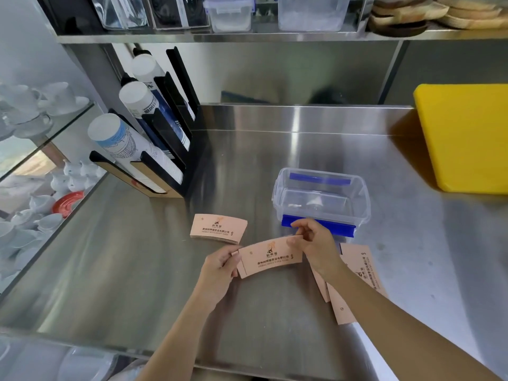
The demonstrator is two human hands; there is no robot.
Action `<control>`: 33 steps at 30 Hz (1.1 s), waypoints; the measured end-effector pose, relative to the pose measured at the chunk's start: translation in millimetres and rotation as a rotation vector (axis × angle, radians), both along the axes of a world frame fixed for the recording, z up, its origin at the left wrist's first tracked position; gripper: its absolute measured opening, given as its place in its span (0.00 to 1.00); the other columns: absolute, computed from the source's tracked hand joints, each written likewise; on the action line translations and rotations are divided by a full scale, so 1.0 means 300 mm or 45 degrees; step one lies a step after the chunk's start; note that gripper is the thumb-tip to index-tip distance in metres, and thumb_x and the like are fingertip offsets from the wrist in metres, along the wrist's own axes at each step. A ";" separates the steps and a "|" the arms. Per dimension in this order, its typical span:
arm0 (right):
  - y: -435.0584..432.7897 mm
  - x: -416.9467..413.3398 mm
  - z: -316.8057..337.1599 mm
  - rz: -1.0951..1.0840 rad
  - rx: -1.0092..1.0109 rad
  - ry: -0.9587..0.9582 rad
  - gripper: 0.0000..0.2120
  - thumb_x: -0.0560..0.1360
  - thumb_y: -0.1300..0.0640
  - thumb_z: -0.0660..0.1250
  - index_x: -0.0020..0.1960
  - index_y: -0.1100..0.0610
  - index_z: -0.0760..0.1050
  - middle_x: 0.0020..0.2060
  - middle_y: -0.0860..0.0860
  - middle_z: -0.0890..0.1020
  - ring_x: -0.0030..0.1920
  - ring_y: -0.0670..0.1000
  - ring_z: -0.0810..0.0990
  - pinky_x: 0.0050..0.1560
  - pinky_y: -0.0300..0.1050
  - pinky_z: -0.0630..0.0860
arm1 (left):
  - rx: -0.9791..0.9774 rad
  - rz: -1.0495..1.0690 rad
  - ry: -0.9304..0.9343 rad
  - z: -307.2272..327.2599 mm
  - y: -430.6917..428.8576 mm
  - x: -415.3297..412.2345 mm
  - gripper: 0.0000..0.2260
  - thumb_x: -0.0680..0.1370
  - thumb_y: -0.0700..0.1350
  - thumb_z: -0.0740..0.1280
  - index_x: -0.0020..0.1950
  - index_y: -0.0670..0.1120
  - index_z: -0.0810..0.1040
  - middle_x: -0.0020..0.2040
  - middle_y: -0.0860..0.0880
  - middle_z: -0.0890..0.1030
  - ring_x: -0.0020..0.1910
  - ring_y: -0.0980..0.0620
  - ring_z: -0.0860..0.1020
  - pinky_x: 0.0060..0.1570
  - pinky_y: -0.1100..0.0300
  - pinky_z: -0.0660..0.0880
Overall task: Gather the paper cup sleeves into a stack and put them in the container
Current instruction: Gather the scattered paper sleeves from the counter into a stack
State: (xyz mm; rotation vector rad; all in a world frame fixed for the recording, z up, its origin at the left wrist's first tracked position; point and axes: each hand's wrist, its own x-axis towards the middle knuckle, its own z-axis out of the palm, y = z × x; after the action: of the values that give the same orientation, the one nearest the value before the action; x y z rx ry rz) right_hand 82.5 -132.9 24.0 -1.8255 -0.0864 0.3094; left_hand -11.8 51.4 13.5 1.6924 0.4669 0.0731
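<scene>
Pink paper cup sleeves with dark print lie flat on a steel counter (pixel 132 270). I hold a small bundle of sleeves (pixel 270 258) just above the counter, my left hand (pixel 220 269) pinching its left end and my right hand (pixel 316 246) pinching its upper right corner. A neat stack of sleeves (pixel 218 229) rests to the left, behind my left hand. More loose sleeves (pixel 354 270) lie fanned out under my right forearm, partly hidden. The clear plastic container (pixel 320 198) with blue clips stands open and empty right behind my right hand.
A black rack of paper cup stacks (pixel 154 149) stands at the back left. A yellow cutting board (pixel 467 138) leans at the back right. A glass case of white cups (pixel 35 171) borders the left side. A steel shelf (pixel 247 37) hangs overhead.
</scene>
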 end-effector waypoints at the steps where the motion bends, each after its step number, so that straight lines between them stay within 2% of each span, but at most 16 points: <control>1: -0.001 -0.006 -0.011 0.006 -0.047 -0.006 0.12 0.72 0.66 0.68 0.46 0.50 0.74 0.38 0.48 0.75 0.46 0.51 0.76 0.51 0.45 0.76 | 0.019 -0.033 0.015 -0.004 0.001 0.000 0.13 0.77 0.35 0.60 0.43 0.53 0.78 0.26 0.50 0.70 0.25 0.57 0.66 0.25 0.69 0.64; 4: -0.005 -0.019 -0.033 0.100 -0.264 -0.031 0.11 0.74 0.60 0.67 0.55 0.52 0.75 0.46 0.49 0.74 0.50 0.49 0.75 0.52 0.40 0.75 | 0.123 -0.105 0.030 -0.023 0.002 0.003 0.15 0.77 0.35 0.59 0.43 0.54 0.77 0.28 0.51 0.72 0.26 0.58 0.67 0.29 0.65 0.66; 6: -0.006 -0.018 -0.035 0.173 -0.349 -0.039 0.13 0.75 0.57 0.66 0.59 0.54 0.75 0.51 0.48 0.72 0.53 0.48 0.75 0.54 0.40 0.75 | 0.202 -0.138 0.025 -0.033 0.007 0.006 0.16 0.77 0.35 0.58 0.44 0.56 0.77 0.31 0.51 0.74 0.26 0.59 0.68 0.32 0.63 0.66; 7: -0.004 -0.017 -0.031 0.198 -0.371 -0.046 0.12 0.75 0.56 0.66 0.58 0.54 0.76 0.51 0.48 0.72 0.53 0.48 0.75 0.54 0.40 0.75 | 0.226 -0.147 0.021 -0.034 0.010 0.008 0.17 0.77 0.35 0.58 0.44 0.56 0.76 0.32 0.51 0.74 0.27 0.59 0.68 0.33 0.63 0.66; 9: -0.004 -0.012 -0.018 0.220 -0.408 -0.070 0.04 0.74 0.55 0.68 0.48 0.52 0.76 0.47 0.46 0.72 0.48 0.45 0.74 0.47 0.34 0.73 | 0.225 -0.139 0.004 -0.032 0.017 0.015 0.19 0.77 0.33 0.58 0.44 0.57 0.76 0.32 0.51 0.75 0.30 0.57 0.70 0.32 0.64 0.68; 11: -0.010 -0.008 -0.012 0.217 -0.427 -0.107 0.04 0.72 0.54 0.69 0.43 0.52 0.74 0.44 0.45 0.74 0.43 0.43 0.73 0.39 0.30 0.70 | 0.156 -0.101 -0.025 -0.025 0.020 0.024 0.18 0.76 0.31 0.59 0.45 0.56 0.76 0.34 0.48 0.76 0.34 0.51 0.73 0.33 0.66 0.72; 13: -0.016 -0.007 -0.010 0.216 -0.442 -0.167 0.05 0.72 0.55 0.69 0.46 0.55 0.76 0.43 0.46 0.76 0.42 0.43 0.74 0.37 0.29 0.70 | 0.071 -0.057 -0.025 -0.016 0.014 0.030 0.15 0.74 0.32 0.63 0.45 0.52 0.77 0.36 0.49 0.79 0.34 0.50 0.74 0.34 0.67 0.75; 17: -0.023 -0.018 -0.007 0.283 -0.503 -0.233 0.09 0.74 0.54 0.68 0.51 0.57 0.77 0.47 0.49 0.78 0.47 0.46 0.76 0.39 0.30 0.70 | 0.076 0.051 0.024 -0.030 0.014 0.038 0.12 0.73 0.35 0.67 0.37 0.52 0.78 0.28 0.56 0.82 0.29 0.52 0.73 0.35 0.62 0.74; 19: -0.033 -0.024 -0.001 0.277 -0.517 -0.271 0.10 0.74 0.54 0.67 0.54 0.55 0.76 0.49 0.48 0.78 0.48 0.46 0.76 0.42 0.30 0.70 | 0.079 0.077 0.034 -0.035 0.014 0.042 0.11 0.73 0.36 0.67 0.36 0.52 0.79 0.28 0.57 0.82 0.27 0.54 0.72 0.36 0.60 0.73; 21: -0.062 -0.027 0.003 0.126 -0.529 -0.288 0.10 0.75 0.52 0.65 0.55 0.54 0.74 0.46 0.44 0.77 0.44 0.43 0.74 0.43 0.31 0.69 | 0.073 0.065 0.033 -0.036 0.009 0.050 0.12 0.73 0.36 0.67 0.35 0.52 0.79 0.28 0.57 0.83 0.26 0.56 0.72 0.36 0.59 0.73; 24: -0.142 -0.020 0.006 -0.026 -0.534 -0.281 0.04 0.75 0.56 0.64 0.49 0.53 0.74 0.40 0.42 0.75 0.40 0.44 0.74 0.41 0.33 0.69 | 0.069 0.058 0.038 -0.039 0.001 0.068 0.15 0.73 0.36 0.67 0.33 0.55 0.79 0.29 0.57 0.83 0.30 0.51 0.73 0.39 0.53 0.73; 26: -0.206 -0.002 -0.001 0.171 -0.733 -0.298 0.10 0.74 0.62 0.64 0.52 0.52 0.75 0.46 0.43 0.77 0.49 0.48 0.75 0.48 0.34 0.68 | 0.073 0.052 0.043 -0.045 -0.002 0.082 0.15 0.73 0.37 0.67 0.33 0.57 0.80 0.30 0.58 0.83 0.33 0.49 0.74 0.42 0.50 0.74; 28: -0.260 0.015 0.001 0.498 -0.976 -0.236 0.20 0.72 0.63 0.65 0.62 0.51 0.72 0.59 0.47 0.75 0.61 0.50 0.70 0.58 0.38 0.61 | 0.087 0.037 0.045 -0.048 -0.008 0.096 0.15 0.73 0.38 0.67 0.33 0.57 0.80 0.31 0.58 0.83 0.33 0.49 0.74 0.45 0.48 0.75; 30: -0.297 0.024 0.006 0.690 -1.080 -0.085 0.30 0.69 0.57 0.71 0.69 0.49 0.65 0.68 0.46 0.68 0.68 0.49 0.63 0.64 0.43 0.57 | 0.096 0.020 0.041 -0.053 -0.013 0.108 0.14 0.74 0.39 0.66 0.34 0.57 0.80 0.31 0.59 0.83 0.32 0.51 0.75 0.46 0.48 0.76; 33: -0.320 0.032 -0.003 0.764 -1.270 -0.066 0.40 0.64 0.49 0.74 0.71 0.45 0.59 0.71 0.46 0.63 0.71 0.50 0.59 0.68 0.49 0.55 | 0.083 0.020 0.035 -0.050 -0.022 0.120 0.12 0.74 0.39 0.66 0.36 0.56 0.79 0.30 0.57 0.83 0.26 0.58 0.73 0.45 0.49 0.75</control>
State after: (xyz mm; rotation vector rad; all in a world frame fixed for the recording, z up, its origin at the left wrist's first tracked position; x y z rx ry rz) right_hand 92.2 -228.9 23.0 -2.7716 -0.6118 0.8310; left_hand 24.1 44.7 -1.6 1.7552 0.5031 0.0775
